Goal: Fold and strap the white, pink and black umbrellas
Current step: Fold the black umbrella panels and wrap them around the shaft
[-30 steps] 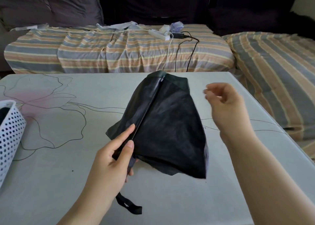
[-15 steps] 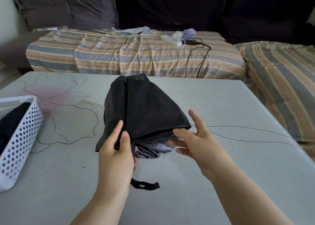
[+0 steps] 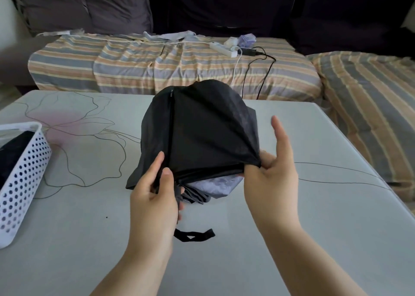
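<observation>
The black umbrella [image 3: 199,134] is collapsed, and its loose canopy is held up over the middle of the table. My left hand [image 3: 155,197] grips its lower end, thumb and fingers round the fabric near a rib. My right hand [image 3: 269,170] pinches a fold of the canopy's edge at the right, with the forefinger pointing up. Silvery lining [image 3: 215,183] shows under the black cloth. The black wrist strap [image 3: 194,235] hangs below my left hand, over the table. No white or pink umbrella is in view.
A white perforated basket [image 3: 21,179] with something dark inside stands at the table's left edge. The grey table [image 3: 292,228] has a flower line drawing. Behind it is a striped sofa [image 3: 157,69] with a power strip [image 3: 223,50] and cables.
My right hand went from raised and apart to the canopy's right edge, where it now pinches a fold and pulls it outward. The umbrella turned so its rib stands nearly upright.
</observation>
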Action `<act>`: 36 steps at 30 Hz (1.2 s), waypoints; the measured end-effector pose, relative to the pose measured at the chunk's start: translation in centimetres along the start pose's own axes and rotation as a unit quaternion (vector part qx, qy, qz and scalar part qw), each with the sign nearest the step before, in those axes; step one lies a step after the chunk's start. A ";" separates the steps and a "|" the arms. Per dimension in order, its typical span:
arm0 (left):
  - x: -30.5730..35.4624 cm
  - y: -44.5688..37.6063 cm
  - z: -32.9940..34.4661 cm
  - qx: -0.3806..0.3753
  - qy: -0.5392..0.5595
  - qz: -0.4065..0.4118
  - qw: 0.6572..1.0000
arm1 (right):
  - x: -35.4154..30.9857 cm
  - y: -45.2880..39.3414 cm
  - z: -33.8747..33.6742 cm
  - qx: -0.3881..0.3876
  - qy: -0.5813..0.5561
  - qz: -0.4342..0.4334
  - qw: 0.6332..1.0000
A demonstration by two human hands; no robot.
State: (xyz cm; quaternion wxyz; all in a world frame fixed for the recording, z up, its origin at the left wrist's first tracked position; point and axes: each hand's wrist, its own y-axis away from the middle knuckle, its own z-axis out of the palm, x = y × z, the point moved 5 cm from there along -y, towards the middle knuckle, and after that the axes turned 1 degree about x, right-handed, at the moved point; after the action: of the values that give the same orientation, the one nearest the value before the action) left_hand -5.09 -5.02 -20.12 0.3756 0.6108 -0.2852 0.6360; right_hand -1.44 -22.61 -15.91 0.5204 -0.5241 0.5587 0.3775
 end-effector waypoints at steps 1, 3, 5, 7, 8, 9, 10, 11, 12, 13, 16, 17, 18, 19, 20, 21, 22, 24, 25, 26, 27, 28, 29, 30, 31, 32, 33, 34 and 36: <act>0.1 0.1 0.1 -0.004 0.003 -0.002 1.000 | 0.0 0.3 0.0 0.000 -0.013 0.004 1.000; 0.3 0.4 0.2 -0.017 0.001 0.003 1.000 | -0.4 0.9 -0.2 0.004 -0.035 -0.005 0.999; 0.3 0.7 0.6 -0.039 -0.004 0.007 0.999 | -1.0 1.3 -0.4 0.006 -0.074 -0.051 0.996; 0.2 1.0 0.9 -0.054 -0.013 0.008 0.998 | -0.8 1.6 -0.2 -0.008 -0.167 -0.042 0.985; 0.2 1.2 1.0 -0.058 -0.016 0.009 0.998 | -0.4 1.8 0.3 -0.026 -0.213 -0.012 0.977; 0.1 1.4 1.1 -0.060 -0.018 0.009 0.998 | 0.0 2.0 0.8 -0.054 -0.243 0.017 0.968; 0.1 1.6 1.1 -0.062 -0.019 0.009 0.998 | 0.5 2.4 1.5 -0.093 -0.251 0.042 0.963; 0.1 1.7 1.2 -0.063 -0.022 0.008 0.998 | 1.0 2.7 2.2 -0.131 -0.239 0.068 0.960; 0.1 1.9 1.2 -0.064 -0.028 0.009 0.998 | 1.4 3.0 2.7 -0.159 -0.215 0.087 0.960; 0.1 2.0 1.3 -0.067 -0.036 0.009 0.997 | 1.6 3.2 3.0 -0.168 -0.182 0.099 0.964; 0.2 2.3 1.4 -0.079 -0.048 0.009 0.996 | 1.7 2.6 2.4 -0.111 -0.123 0.139 0.976; 0.2 2.4 1.4 -0.084 -0.057 0.010 0.995 | 1.6 2.4 2.0 -0.098 -0.124 0.165 0.974; 0.2 2.4 1.5 -0.091 -0.068 0.010 0.993 | 1.3 2.5 1.6 -0.090 -0.121 0.184 0.971; 0.2 2.5 1.5 -0.101 -0.076 0.006 0.992 | 1.0 2.6 1.3 -0.088 -0.109 0.193 0.971; 0.1 2.6 1.6 -0.113 -0.080 -0.002 0.990 | 0.5 2.7 1.1 -0.097 -0.086 0.191 0.973; 0.0 2.8 1.6 -0.127 -0.083 -0.012 0.988 | 0.0 3.0 1.2 -0.115 -0.071 0.183 0.974; -0.1 3.1 1.7 -0.140 -0.094 -0.017 0.986 | -0.6 3.3 1.4 -0.138 -0.060 0.171 0.974; -0.1 3.7 1.7 -0.163 -0.137 -0.003 0.977 | -1.6 3.5 2.0 -0.179 -0.056 0.140 0.972; -0.1 4.2 1.9 -0.178 -0.156 0.007 0.972 | -1.9 3.4 2.3 -0.189 -0.058 0.117 0.973; 0.0 4.6 2.1 -0.193 -0.167 0.017 0.967 | -2.4 3.4 2.6 -0.189 -0.059 0.097 0.975; 0.1 5.0 2.4 -0.208 -0.172 0.026 0.963 | -2.7 3.2 2.9 -0.187 -0.055 0.080 0.978; 0.1 5.3 2.6 -0.218 -0.177 0.028 0.959 | -2.9 3.4 3.0 -0.188 -0.053 0.069 0.978; 0.0 5.4 2.7 -0.223 -0.183 0.028 0.957 | -3.2 3.1 3.5 -0.190 -0.057 0.050 0.979; -0.3 5.5 2.6 -0.227 -0.191 0.022 0.955 | -3.8 2.9 3.9 -0.207 -0.066 0.025 0.976; -0.5 5.5 2.6 -0.231 -0.188 0.011 0.955 | -4.2 2.6 4.4 -0.231 -0.075 -0.002 0.970; -0.6 5.5 2.6 -0.233 -0.175 -0.003 0.957 | -4.3 2.1 4.6 -0.255 -0.090 -0.027 0.962; -0.7 5.5 2.5 -0.237 -0.159 -0.018 0.958 | -3.9 1.5 4.6 -0.272 -0.112 -0.042 0.955; -0.7 5.4 2.4 -0.241 -0.147 -0.029 0.959 | -3.3 0.9 4.2 -0.282 -0.136 -0.050 0.948; -0.7 5.1 2.3 -0.248 -0.129 -0.036 0.959 | -3.0 0.3 2.4 -0.228 -0.112 -0.079 0.964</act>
State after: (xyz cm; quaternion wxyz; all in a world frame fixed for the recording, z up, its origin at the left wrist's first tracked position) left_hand -8.04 -9.88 -20.11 0.4976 0.5853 -0.4582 0.4471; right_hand -1.58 -19.62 -13.43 0.4747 -0.6255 0.3529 0.5088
